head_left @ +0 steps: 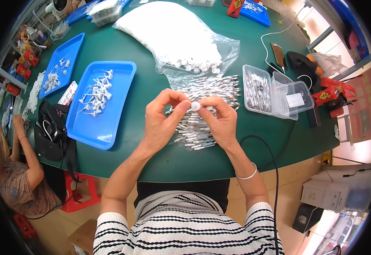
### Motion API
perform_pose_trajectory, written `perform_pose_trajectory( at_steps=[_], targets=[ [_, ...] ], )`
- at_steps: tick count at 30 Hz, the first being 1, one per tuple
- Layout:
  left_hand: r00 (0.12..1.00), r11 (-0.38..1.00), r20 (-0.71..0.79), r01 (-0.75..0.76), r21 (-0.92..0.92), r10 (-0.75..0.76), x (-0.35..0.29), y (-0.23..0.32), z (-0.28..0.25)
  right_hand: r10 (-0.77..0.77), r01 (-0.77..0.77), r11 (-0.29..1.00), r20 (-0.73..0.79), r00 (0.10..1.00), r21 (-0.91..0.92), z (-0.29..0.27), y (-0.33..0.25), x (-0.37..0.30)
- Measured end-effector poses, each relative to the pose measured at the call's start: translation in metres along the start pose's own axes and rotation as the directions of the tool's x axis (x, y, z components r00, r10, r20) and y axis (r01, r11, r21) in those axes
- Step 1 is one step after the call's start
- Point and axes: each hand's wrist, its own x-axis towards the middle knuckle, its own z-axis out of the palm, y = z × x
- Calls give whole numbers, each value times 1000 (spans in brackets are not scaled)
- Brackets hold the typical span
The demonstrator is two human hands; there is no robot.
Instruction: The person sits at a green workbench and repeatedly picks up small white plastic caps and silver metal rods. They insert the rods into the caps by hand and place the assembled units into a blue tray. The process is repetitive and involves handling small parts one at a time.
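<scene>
Above a heap of thin metal-tipped rods [200,138], my two hands meet in front of me. A small round white plastic cap [195,106] is pinched between their fingertips. My left hand [162,121] has its thumb and forefinger closed at the cap's left side. From the other side, my right hand [222,123] closes its thumb and forefinger on the same cap. Whether a rod sits in the cap is hidden. Just beyond the heap, a large clear bag [232,49] spills similar white caps [198,63] from its open end.
A blue tray [98,131] at left holds capped rods [98,95]; another blue tray [77,44] lies beyond it. To the right are a clear box [249,108] of rods, a phone [278,54] and a black cable [274,161]. A co-worker [24,187] sits far left.
</scene>
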Motion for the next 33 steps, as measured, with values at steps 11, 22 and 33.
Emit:
perform_pose_trajectory(
  at_steps=[11, 22, 33],
  targets=[
    [990, 949, 46, -144, 280, 136, 4, 7, -1, -108, 106, 980, -2, 994, -167, -1, -2, 1],
    [956, 955, 122, 246, 167, -268, 9, 16, -14, -326, 324, 865, 60, 943, -384, -4, 1, 6],
    [951, 958, 185, 212, 196, -248, 10, 16, -15, -296, 292, 885, 46, 954, -364, -5, 1, 6]
  ],
)
